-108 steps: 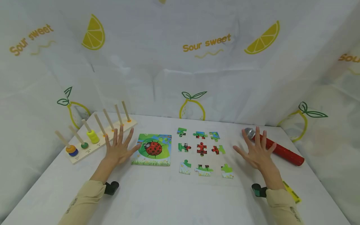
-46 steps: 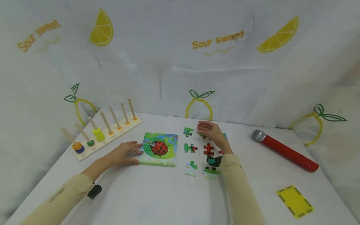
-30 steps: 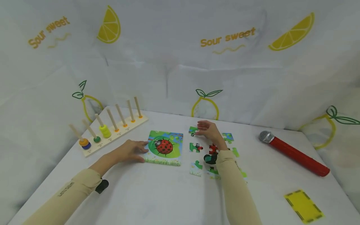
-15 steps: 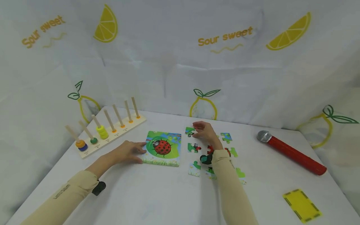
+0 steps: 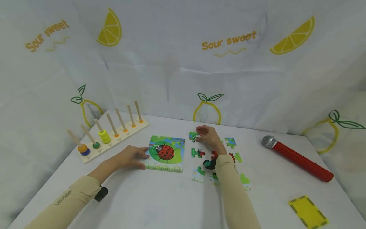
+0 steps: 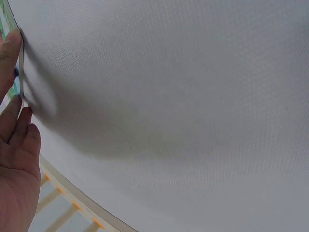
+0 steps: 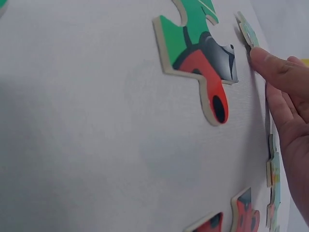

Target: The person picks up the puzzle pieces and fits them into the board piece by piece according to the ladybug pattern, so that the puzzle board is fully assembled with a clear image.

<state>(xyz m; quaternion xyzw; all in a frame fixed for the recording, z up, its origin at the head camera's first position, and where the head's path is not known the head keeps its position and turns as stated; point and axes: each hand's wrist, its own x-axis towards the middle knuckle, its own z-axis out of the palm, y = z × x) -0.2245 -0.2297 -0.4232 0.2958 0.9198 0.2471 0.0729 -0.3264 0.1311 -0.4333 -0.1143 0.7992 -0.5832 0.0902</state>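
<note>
A square ladybug puzzle board (image 5: 166,154) lies flat on the white table. My left hand (image 5: 130,156) rests at its left side, thumb and fingers spread along the edge; the left wrist view shows fingertips at the board's rim. My right hand (image 5: 210,136) is over the loose pieces, fingers curved and apart from the thumb. Its thumb (image 7: 263,60) is at the edge of the far-left puzzle piece (image 5: 193,135), which lies on the table. Below it lies a piece with the ladybug's head (image 7: 205,53). The right hand and forearm hide parts of several other pieces.
A wooden peg stand (image 5: 114,140) with coloured rings stands at the left. A red microphone (image 5: 300,159) and a yellow card (image 5: 308,211) lie at the right. More pieces, such as the top-right puzzle piece (image 5: 230,141), lie past the right arm. A printed white cloth (image 5: 168,63) hangs behind.
From raised and spread, both hands have come down: the left to the board's edge, the right leftward to the far-left piece. Over the last second they have barely moved; the view has shifted.
</note>
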